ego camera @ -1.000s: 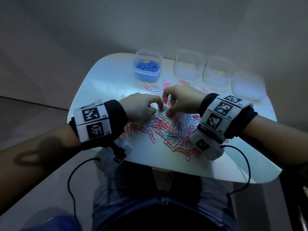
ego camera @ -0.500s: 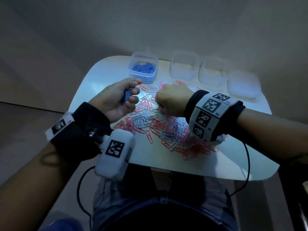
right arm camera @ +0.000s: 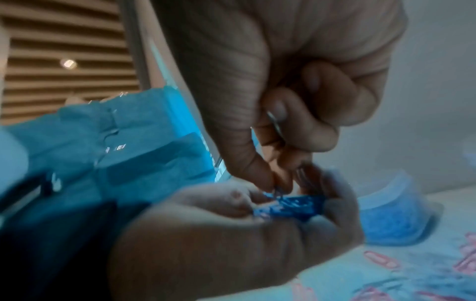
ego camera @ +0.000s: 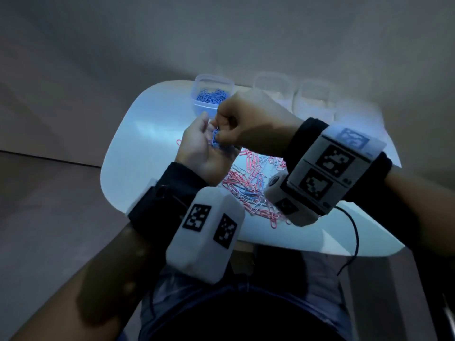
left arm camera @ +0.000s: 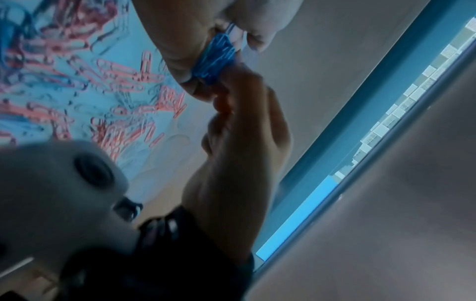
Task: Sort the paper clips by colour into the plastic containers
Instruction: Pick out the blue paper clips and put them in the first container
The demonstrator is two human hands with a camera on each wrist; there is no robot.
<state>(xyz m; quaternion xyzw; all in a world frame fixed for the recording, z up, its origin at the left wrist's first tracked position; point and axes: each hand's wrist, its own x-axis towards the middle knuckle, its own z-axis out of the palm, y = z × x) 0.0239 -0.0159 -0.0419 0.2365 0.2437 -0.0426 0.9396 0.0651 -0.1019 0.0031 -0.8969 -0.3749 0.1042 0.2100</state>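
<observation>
Left hand [ego camera: 202, 148] is raised palm-up above the tabletop [ego camera: 147, 134], fingers cupped round a bunch of blue paper clips [ego camera: 216, 141]. Right hand [ego camera: 248, 124] pinches into that bunch with thumb and fingertips. Mixed loose clips [ego camera: 248, 185] lie beneath. Blue-filled container [ego camera: 211, 97] stands just beyond the hands.

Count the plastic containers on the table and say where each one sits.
3 clearly: one holding blue clips at the far left of the row, then two clear ones to its right, partly behind the right hand. A fourth may sit further right, too blurred to confirm.
</observation>
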